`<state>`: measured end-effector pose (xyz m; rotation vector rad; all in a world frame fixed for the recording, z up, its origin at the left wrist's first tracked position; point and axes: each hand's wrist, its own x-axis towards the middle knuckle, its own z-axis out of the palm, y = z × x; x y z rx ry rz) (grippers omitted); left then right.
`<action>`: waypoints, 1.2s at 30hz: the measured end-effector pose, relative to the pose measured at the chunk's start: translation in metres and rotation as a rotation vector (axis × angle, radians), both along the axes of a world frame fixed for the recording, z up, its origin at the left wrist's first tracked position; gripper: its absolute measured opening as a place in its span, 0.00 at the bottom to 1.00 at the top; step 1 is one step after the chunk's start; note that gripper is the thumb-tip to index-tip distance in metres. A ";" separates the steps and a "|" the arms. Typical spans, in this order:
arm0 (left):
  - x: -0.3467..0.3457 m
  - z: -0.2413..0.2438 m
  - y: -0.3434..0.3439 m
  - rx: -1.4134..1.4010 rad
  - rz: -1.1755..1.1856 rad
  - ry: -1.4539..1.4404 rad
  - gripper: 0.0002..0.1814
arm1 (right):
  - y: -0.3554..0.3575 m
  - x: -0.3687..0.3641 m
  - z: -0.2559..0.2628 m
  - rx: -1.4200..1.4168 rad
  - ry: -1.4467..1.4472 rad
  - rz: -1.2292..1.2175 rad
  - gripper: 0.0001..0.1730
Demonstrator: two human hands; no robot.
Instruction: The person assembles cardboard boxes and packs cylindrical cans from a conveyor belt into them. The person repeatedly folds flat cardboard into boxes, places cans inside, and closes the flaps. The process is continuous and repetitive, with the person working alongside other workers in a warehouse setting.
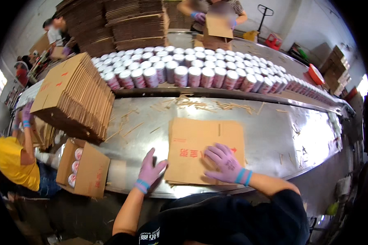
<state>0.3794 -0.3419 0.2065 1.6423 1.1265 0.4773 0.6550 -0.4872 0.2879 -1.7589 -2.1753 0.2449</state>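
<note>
On a metal table [135, 110] before me lies a short stack of flat, folded cardboard boxes [187, 128] with red print. My right hand [225, 163], in a purple glove with blue cuff bands, rests on the top sheet with its fingers spread. My left hand [151, 171], gloved alike, is held just left of the stack's edge, fingers apart, with nothing in it. To the left, an open cardboard box [93, 171] lies tilted with several cans [75, 167] inside.
Rows of cans [181, 75] line a conveyor beyond the table. A tall stack of folded cardboard [79, 98] leans at the left. Thin cardboard scraps [233, 106] litter the tabletop. A person in a yellow shirt [15, 162] works at the left, another person [199, 15] across the conveyor.
</note>
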 end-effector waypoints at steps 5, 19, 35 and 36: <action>0.075 -0.033 0.011 0.115 -0.214 -0.155 0.54 | -0.081 0.032 -0.041 -0.160 -0.335 -0.210 0.48; 0.040 0.030 0.001 0.208 -0.287 -0.257 0.36 | -0.047 0.082 0.032 -0.084 0.111 -0.175 0.08; 0.135 0.169 0.055 -0.137 -0.216 -0.650 0.40 | 0.024 0.060 0.078 0.024 1.253 -0.168 0.46; 0.135 0.170 0.058 -0.256 -0.183 -0.593 0.26 | 0.029 0.066 0.070 0.240 1.389 -0.198 0.50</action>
